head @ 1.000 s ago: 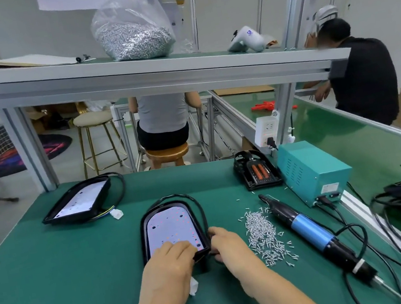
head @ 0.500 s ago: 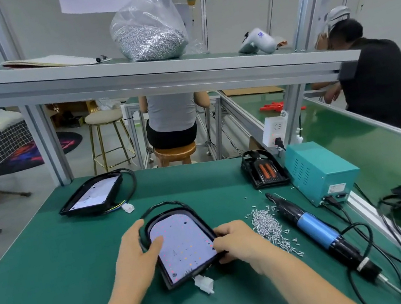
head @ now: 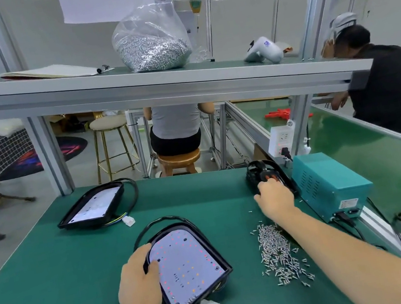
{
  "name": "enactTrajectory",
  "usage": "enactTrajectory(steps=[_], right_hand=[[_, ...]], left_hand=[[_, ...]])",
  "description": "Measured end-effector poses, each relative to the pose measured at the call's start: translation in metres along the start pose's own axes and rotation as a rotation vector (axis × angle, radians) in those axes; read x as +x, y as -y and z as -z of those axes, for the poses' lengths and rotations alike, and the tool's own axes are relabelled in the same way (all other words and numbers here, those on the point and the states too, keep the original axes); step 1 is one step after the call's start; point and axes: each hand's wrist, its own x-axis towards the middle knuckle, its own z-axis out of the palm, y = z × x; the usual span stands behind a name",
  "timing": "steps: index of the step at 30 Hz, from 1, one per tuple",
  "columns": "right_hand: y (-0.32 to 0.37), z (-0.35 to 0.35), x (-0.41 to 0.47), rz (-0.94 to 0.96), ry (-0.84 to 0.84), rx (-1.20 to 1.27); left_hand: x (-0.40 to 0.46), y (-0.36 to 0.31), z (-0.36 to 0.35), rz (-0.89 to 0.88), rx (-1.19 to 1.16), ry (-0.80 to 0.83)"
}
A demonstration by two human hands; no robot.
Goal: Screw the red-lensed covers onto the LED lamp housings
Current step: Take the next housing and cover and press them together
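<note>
Your right hand (head: 274,197) has left the near lamp housing (head: 187,266) and reached to the far right of the tabletop (head: 43,286), where it now sits on the black red-lensed cover (head: 265,174) lying just beside the teal power box (head: 329,182); the fingers look curled over the cover's near edge, though the hand hides the contact, so whether you truly have it gripped I cannot tell. Your left hand (head: 139,283) has shifted from the housing's near end to its left rim, thumb hooked over the edge, pinning it with the white LED board facing up. That reads as the fetch step: housing steadied, cover about to come across (no screw is in yet). The screws (head: 279,253) lie loose between housing and box, so carry the cover over them, not through. A second housing (head: 94,206) waits far left, still open.
</note>
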Motion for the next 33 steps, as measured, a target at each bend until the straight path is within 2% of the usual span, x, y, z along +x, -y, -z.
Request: enactTrajectory(steps=[7, 11, 18, 22, 27, 33], right_hand=[[0.000, -0.021, 0.022, -0.027, 0.076, -0.097], [0.005, -0.020, 0.028, -0.113, 0.075, -0.092], [-0.001, -0.014, 0.029, -0.130, -0.055, 0.019], [0.003, 0.003, 0.016, -0.047, -0.183, 0.186], [0.020, 0.031, -0.039, 0.115, -0.361, 0.550], [0.029, 0.058, -0.128, 0.196, -0.384, 0.929]], left_hand=[[-0.001, 0.000, -0.003, -0.014, -0.022, -0.028], [-0.001, 0.000, -0.003, 0.002, -0.033, -0.028], [-0.002, -0.005, -0.001, -0.009, 0.004, -0.021], [-0.003, -0.007, 0.001, 0.051, 0.001, -0.024], [-0.002, -0.008, 0.002, 0.070, 0.018, -0.013], [0.015, -0.013, 0.003, 0.100, 0.019, -0.018]])
